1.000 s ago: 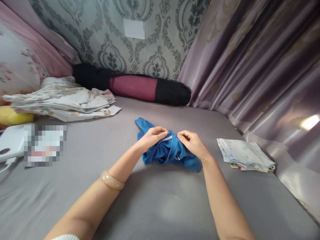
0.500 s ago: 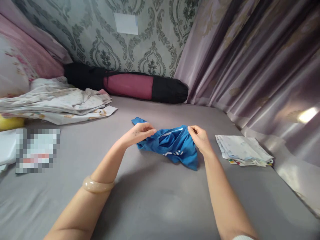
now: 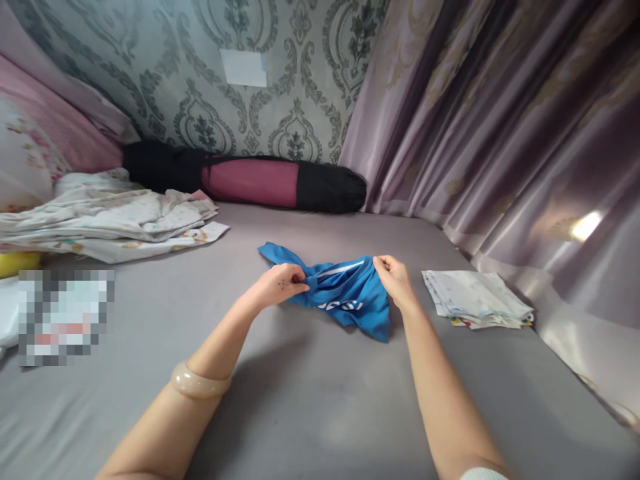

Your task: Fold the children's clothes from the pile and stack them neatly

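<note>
A small blue shirt (image 3: 350, 300) with white lettering and a white stripe hangs bunched just over the grey sheet, its lower corner drooping toward the bed. My left hand (image 3: 280, 287) pinches its upper edge left of centre, and a loose blue end sticks out beyond that hand. At the shirt's upper right corner, the thumb and fingers of my right hand (image 3: 395, 277) are closed on the fabric. Between the two hands the edge is stretched fairly straight. Part of the lettering is lost in folds.
Folded white cloths (image 3: 477, 297) are stacked at right. Rumpled white clothing (image 3: 115, 213) lies at left, above a blurred flat item (image 3: 70, 317). A long black and maroon bag (image 3: 250, 181) rests along the wall. Purple curtains (image 3: 450, 133) hang down the bed's right side.
My left hand has shifted slightly right and down along the shirt. The upper edge is straighter, and more of the white stripe and lettering shows. The view has tilted a little upward.
</note>
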`<state>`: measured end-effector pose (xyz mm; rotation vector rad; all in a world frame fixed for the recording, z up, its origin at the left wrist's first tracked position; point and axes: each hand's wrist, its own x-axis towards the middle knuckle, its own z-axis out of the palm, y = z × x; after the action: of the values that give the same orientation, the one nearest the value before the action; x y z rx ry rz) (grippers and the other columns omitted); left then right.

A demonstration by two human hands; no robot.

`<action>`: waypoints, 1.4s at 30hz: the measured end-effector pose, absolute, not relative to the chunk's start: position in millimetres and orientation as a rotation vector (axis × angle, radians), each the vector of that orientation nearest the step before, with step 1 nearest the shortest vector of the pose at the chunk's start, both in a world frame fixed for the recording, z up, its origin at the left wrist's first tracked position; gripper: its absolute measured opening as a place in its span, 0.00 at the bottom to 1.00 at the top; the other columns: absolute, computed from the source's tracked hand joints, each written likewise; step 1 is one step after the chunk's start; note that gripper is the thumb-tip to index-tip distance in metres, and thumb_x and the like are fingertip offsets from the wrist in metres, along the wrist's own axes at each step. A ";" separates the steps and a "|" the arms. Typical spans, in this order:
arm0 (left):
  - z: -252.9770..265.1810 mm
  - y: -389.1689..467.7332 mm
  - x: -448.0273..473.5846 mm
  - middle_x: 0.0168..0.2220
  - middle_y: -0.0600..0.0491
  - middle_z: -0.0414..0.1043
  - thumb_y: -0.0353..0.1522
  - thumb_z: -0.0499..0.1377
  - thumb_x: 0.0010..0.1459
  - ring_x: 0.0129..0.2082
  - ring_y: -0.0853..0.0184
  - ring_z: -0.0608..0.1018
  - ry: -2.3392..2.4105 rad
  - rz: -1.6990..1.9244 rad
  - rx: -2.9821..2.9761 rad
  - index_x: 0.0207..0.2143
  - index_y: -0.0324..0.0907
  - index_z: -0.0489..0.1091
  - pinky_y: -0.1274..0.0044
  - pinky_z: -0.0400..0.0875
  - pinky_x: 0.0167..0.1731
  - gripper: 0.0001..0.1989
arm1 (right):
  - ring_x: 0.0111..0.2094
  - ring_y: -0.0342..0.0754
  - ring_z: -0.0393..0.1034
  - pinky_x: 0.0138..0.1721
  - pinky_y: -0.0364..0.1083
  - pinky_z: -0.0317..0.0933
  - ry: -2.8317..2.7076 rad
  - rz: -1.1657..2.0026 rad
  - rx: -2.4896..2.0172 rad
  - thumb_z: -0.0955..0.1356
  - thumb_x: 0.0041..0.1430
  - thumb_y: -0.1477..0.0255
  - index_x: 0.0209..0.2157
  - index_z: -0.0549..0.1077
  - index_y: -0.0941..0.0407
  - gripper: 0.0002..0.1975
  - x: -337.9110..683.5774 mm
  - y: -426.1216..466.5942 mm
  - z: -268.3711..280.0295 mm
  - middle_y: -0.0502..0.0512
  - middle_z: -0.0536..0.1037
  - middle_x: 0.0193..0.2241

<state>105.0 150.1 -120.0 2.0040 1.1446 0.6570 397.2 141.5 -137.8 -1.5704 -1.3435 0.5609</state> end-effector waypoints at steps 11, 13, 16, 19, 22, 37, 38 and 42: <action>-106.5 146.0 89.8 0.20 0.56 0.65 0.45 0.61 0.48 0.21 0.71 0.65 1.275 0.983 1.650 0.26 0.40 0.72 0.80 0.55 0.21 0.16 | 0.32 0.46 0.70 0.35 0.44 0.61 -1.567 0.546 -1.390 0.63 0.59 0.57 0.34 0.72 0.57 0.17 393.1 124.7 -113.9 0.53 0.76 0.30; -96.5 141.6 84.7 0.21 0.57 0.65 0.47 0.60 0.48 0.22 0.71 0.64 1.265 1.081 1.584 0.28 0.40 0.70 0.80 0.56 0.22 0.18 | 0.31 0.46 0.69 0.34 0.44 0.62 -1.617 0.651 -1.348 0.65 0.58 0.57 0.34 0.73 0.56 0.17 391.6 118.6 -101.0 0.52 0.76 0.30; -81.1 135.8 77.1 0.23 0.57 0.65 0.47 0.59 0.50 0.23 0.71 0.65 1.254 1.230 1.565 0.31 0.41 0.68 0.80 0.57 0.23 0.18 | 0.34 0.46 0.71 0.37 0.45 0.64 -1.646 0.921 -1.274 0.67 0.55 0.56 0.37 0.74 0.56 0.18 387.3 107.1 -77.0 0.52 0.78 0.32; -63.9 130.0 68.0 0.22 0.58 0.63 0.46 0.57 0.54 0.22 0.72 0.64 1.231 1.317 1.638 0.33 0.43 0.67 0.81 0.55 0.21 0.16 | 0.38 0.48 0.73 0.42 0.47 0.65 -1.655 1.191 -1.221 0.70 0.53 0.57 0.41 0.76 0.56 0.19 383.4 94.6 -52.8 0.53 0.79 0.35; -41.3 123.3 55.1 0.22 0.59 0.61 0.46 0.57 0.55 0.20 0.72 0.63 1.210 1.336 1.802 0.34 0.44 0.67 0.81 0.54 0.19 0.15 | 0.37 0.48 0.74 0.41 0.47 0.66 -1.735 1.330 -1.216 0.72 0.51 0.58 0.41 0.76 0.56 0.20 384.5 85.1 -31.6 0.53 0.80 0.35; 101.7 129.4 8.2 0.30 0.53 0.76 0.42 0.65 0.47 0.28 0.64 0.76 1.407 1.270 2.063 0.38 0.39 0.75 0.70 0.73 0.33 0.18 | 0.29 0.49 0.73 0.29 0.47 0.68 -1.846 0.421 -1.198 0.73 0.48 0.58 0.33 0.80 0.52 0.14 380.8 83.7 109.2 0.51 0.79 0.27; 103.4 134.6 11.8 0.29 0.53 0.75 0.40 0.65 0.48 0.28 0.64 0.76 1.467 1.297 2.085 0.36 0.38 0.75 0.70 0.73 0.34 0.16 | 0.28 0.49 0.73 0.29 0.47 0.67 -1.868 0.334 -1.208 0.73 0.49 0.58 0.32 0.80 0.52 0.13 380.7 91.3 108.5 0.50 0.79 0.25; 115.4 139.0 30.1 0.28 0.53 0.74 0.37 0.61 0.52 0.33 0.63 0.75 1.574 1.391 2.307 0.35 0.38 0.76 0.70 0.70 0.41 0.12 | 0.27 0.47 0.71 0.31 0.48 0.65 -1.895 -0.020 -1.202 0.72 0.51 0.60 0.30 0.79 0.52 0.11 383.3 114.6 112.3 0.49 0.77 0.23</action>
<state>30.1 139.0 115.4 2.3066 1.5743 1.3911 383.3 114.6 112.3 -1.2021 -1.8953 -0.0202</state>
